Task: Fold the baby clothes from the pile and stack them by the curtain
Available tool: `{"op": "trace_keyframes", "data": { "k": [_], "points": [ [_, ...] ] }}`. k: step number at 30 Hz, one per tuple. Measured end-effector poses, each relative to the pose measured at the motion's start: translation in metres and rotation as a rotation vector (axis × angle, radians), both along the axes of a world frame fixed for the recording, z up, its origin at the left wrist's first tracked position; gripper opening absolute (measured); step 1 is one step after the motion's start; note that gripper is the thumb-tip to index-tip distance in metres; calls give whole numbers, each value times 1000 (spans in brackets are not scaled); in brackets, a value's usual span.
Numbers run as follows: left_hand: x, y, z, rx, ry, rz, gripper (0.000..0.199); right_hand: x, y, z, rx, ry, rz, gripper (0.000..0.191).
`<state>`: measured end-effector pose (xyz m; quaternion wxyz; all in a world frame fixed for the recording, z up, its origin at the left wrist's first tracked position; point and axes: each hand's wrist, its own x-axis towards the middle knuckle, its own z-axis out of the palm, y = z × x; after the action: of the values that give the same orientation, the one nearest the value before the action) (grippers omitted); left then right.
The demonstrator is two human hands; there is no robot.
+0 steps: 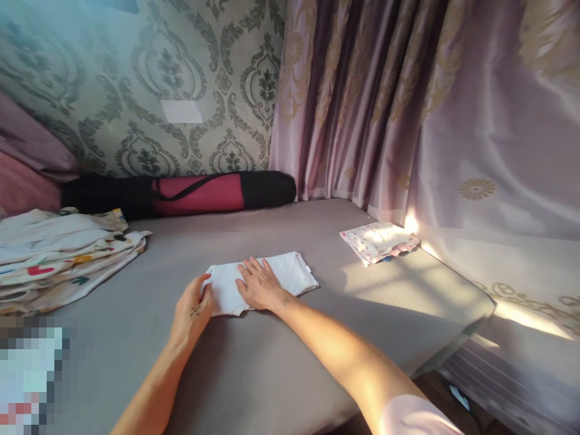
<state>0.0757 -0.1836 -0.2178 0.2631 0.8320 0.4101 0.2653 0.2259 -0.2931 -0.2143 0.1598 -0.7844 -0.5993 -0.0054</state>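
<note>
White folded cloth (226,290), partly hidden under right hand (259,284).
Its fingers (257,266) spread flat, released; left hand (194,303) at cloth's edge, grip indeterminable.

- The white cloth (290,272): middle partly hidden beneath the right hand (259,285); tag (308,269) too small to read.
- The left hand (194,303), at the white cloth's left end: some fingers out of sight.
- The patterned cloth (81,241), left of the white cloth: cut off by the left edge.
- The blocky blurred item (27,374), nearer and left of the white cloth: unidentifiable, also cut off.
- The pale object (459,397), low right of the white cloth: too small to tell.
</note>
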Motion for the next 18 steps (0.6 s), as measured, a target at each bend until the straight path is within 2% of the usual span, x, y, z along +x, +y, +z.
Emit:
{"op": "trace_keyframes", "data": {
  "k": [4,8,10,15,18],
  "points": [
    [0,-1,4,-17,23,4,50,-1,3,14,-43,30,29,52],
    [-1,0,5,-27,15,-1,48,-19,11,27,81,-8,48,52],
    [-2,2,4,-22,2,3,46,-30,14,24,122,-9,62,54],
    [-3,7,0,-26,33,49,44,-42,18,3,12,109,69,57],
    [-2,10,-4,-29,69,70,49,-38,19,5,13,180,114,55]
  ]
}}
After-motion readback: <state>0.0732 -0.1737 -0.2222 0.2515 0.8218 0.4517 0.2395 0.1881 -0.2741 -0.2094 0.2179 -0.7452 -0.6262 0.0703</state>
